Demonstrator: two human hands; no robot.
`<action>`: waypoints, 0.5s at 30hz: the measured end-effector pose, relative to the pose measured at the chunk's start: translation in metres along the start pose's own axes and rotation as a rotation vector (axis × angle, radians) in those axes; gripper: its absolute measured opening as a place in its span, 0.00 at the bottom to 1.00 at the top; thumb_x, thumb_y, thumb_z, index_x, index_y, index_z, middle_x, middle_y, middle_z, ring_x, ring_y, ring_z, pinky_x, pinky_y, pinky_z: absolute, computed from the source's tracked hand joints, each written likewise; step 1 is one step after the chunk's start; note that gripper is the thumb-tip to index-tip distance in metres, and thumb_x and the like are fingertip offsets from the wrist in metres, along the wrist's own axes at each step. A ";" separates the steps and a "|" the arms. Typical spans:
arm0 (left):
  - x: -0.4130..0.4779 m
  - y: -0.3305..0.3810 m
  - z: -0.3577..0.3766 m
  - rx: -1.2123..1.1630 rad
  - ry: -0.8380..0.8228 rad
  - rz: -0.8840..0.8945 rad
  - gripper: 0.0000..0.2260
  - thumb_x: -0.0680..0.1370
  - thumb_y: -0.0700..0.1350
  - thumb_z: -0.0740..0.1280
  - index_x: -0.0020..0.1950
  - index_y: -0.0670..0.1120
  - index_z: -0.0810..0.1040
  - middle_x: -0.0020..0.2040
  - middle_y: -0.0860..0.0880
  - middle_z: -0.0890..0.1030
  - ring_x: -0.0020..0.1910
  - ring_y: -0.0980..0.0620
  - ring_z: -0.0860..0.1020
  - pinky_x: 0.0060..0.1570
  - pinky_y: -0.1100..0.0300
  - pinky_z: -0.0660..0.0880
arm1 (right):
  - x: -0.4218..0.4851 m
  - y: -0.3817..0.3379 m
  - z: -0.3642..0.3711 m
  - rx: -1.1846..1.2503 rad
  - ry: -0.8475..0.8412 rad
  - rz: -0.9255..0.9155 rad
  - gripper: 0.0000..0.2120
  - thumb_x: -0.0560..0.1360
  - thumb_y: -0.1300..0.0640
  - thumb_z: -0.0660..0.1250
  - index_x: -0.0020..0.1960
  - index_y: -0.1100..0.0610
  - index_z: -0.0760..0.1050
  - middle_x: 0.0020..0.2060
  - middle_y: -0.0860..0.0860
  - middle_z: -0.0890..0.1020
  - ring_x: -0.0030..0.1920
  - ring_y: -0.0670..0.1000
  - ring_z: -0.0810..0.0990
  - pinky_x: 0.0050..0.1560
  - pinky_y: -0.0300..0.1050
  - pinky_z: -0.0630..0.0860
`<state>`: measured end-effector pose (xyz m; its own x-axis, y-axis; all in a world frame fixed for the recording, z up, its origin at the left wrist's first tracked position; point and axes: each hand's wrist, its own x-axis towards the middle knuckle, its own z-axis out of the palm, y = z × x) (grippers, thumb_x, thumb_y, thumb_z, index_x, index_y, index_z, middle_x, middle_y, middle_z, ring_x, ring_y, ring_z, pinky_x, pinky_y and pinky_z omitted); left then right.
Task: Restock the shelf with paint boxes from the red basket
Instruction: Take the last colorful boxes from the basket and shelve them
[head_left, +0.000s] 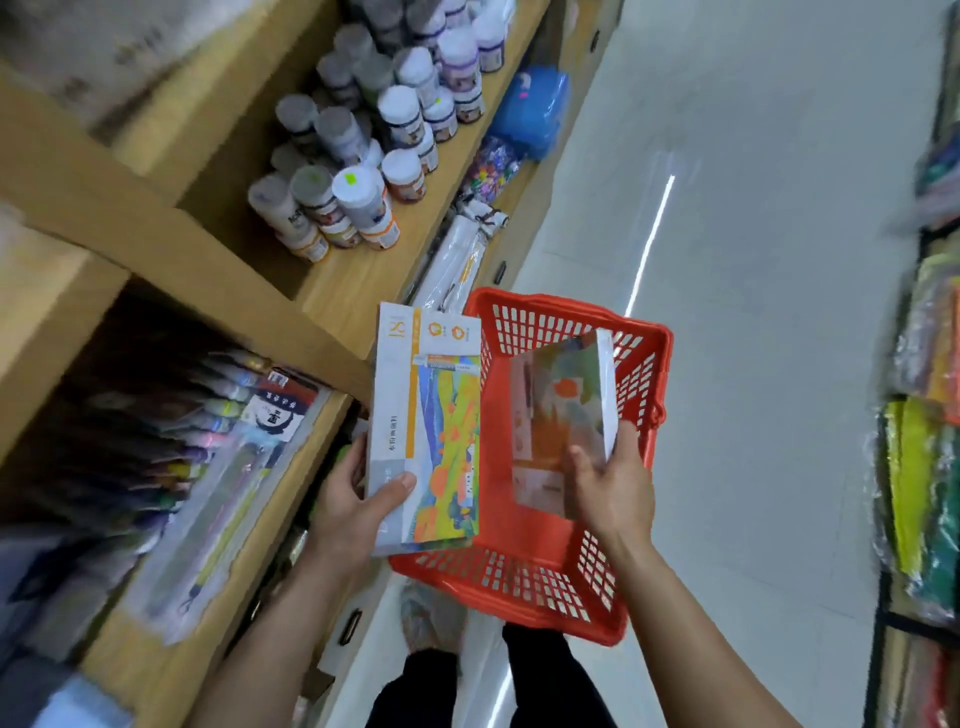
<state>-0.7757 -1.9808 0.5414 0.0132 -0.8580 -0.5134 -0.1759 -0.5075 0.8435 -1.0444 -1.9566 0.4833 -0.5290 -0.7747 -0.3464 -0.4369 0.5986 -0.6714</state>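
Two paint boxes are gripped above the red basket, one in the left hand and a blurred one pinched by the right hand (thumb on its face), where it could slip.

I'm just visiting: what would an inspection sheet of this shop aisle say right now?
Surface: wooden shelf, stocked.
Job's things: red basket on the floor; one paint box beside it, a second box above it.
Clutter: paint jars, packaged sets on the shelves.
Hands: left hand grips the first box, right hand the second.
Cables: nothing seen.
Surroundings: pale floor, colourful packets opposite.
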 end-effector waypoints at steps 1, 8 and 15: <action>-0.017 0.007 -0.003 -0.021 0.016 0.016 0.20 0.70 0.46 0.74 0.61 0.54 0.79 0.53 0.53 0.88 0.47 0.50 0.87 0.39 0.61 0.82 | -0.012 -0.008 -0.013 0.008 -0.003 -0.023 0.14 0.78 0.50 0.69 0.59 0.54 0.69 0.50 0.59 0.86 0.49 0.66 0.83 0.45 0.55 0.79; -0.141 0.051 -0.047 -0.128 0.148 0.203 0.20 0.73 0.36 0.76 0.60 0.54 0.79 0.53 0.55 0.88 0.47 0.53 0.87 0.40 0.64 0.81 | -0.105 -0.069 -0.075 0.117 -0.003 -0.284 0.14 0.77 0.51 0.70 0.60 0.48 0.71 0.49 0.51 0.86 0.47 0.62 0.84 0.46 0.57 0.82; -0.289 0.056 -0.119 -0.242 0.336 0.347 0.25 0.67 0.50 0.76 0.63 0.59 0.77 0.55 0.56 0.87 0.52 0.49 0.86 0.48 0.51 0.83 | -0.222 -0.122 -0.101 0.284 -0.032 -0.552 0.13 0.76 0.55 0.72 0.56 0.43 0.73 0.44 0.38 0.83 0.42 0.35 0.82 0.36 0.32 0.72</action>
<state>-0.6722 -1.7707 0.7563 0.3164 -0.9362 -0.1533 0.0057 -0.1597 0.9871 -0.9474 -1.8371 0.7082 -0.2560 -0.9629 0.0854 -0.4271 0.0334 -0.9036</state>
